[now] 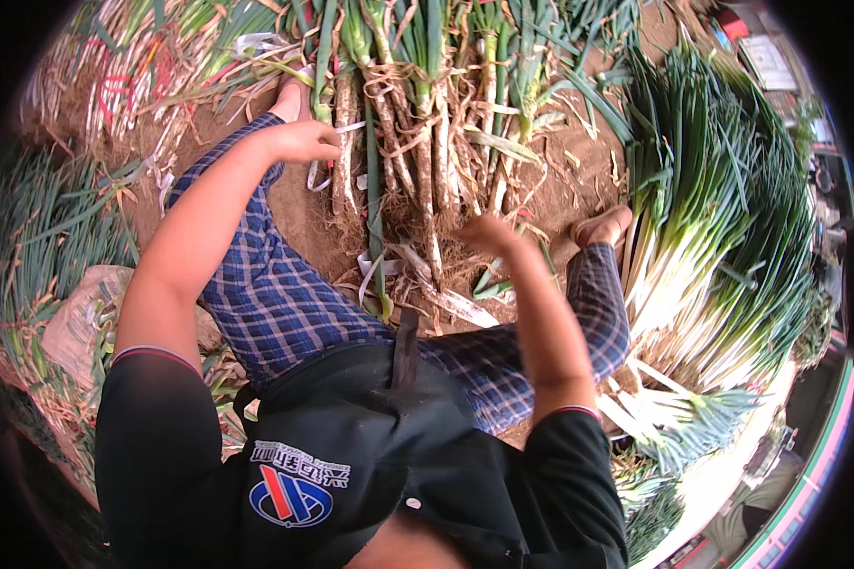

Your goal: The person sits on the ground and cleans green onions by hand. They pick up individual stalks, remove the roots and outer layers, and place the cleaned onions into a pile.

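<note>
Several uncleaned spring onions [422,142] with soil on their stalks, dry leaves and roots lie on the ground between my legs. My left hand [306,141] is at the left side of this pile, beside the outermost stalks, with its fingers bent; a thin white strip [351,128] shows at its fingertips, and whether it is gripped I cannot tell. At the root end, to the right, my right hand [485,235] is blurred, and its fingers are partly hidden. A white ribbon [381,265] lies near the roots below the pile.
A large pile of cleaned spring onions [672,277] with white stalks lies to the right. Bundles with red ties [117,96] lie at upper left, more onions [50,227] at far left beside a pale sack [85,323]. Dry leaf scraps litter the soil around my feet.
</note>
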Demonstrator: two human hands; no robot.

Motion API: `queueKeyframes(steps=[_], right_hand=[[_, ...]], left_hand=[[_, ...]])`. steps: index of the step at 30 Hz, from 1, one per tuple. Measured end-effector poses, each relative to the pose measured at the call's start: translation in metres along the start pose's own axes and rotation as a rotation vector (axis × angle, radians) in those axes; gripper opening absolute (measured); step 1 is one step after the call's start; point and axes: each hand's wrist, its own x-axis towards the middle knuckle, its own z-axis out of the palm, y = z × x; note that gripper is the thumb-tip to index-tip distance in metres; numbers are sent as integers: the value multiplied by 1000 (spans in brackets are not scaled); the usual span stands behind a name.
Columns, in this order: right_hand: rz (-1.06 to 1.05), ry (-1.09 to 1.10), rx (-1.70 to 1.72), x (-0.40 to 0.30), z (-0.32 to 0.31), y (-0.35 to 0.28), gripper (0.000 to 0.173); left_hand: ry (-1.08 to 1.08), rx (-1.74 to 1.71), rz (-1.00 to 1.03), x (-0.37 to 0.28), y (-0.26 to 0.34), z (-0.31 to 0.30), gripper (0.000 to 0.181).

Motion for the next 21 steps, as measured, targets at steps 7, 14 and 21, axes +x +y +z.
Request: queueKeyframes(steps=[7,14,21], right_hand=[[-111,471,653,67,130,16,52],[-331,386,1218,-152,68,-24,21],[-296,382,1354,-227,133,7,39]], left_hand=[[-30,-686,-166,35,9,23,46],[45,-1884,17,94,80,53,80],[79,-1845,221,76,181,33,40]])
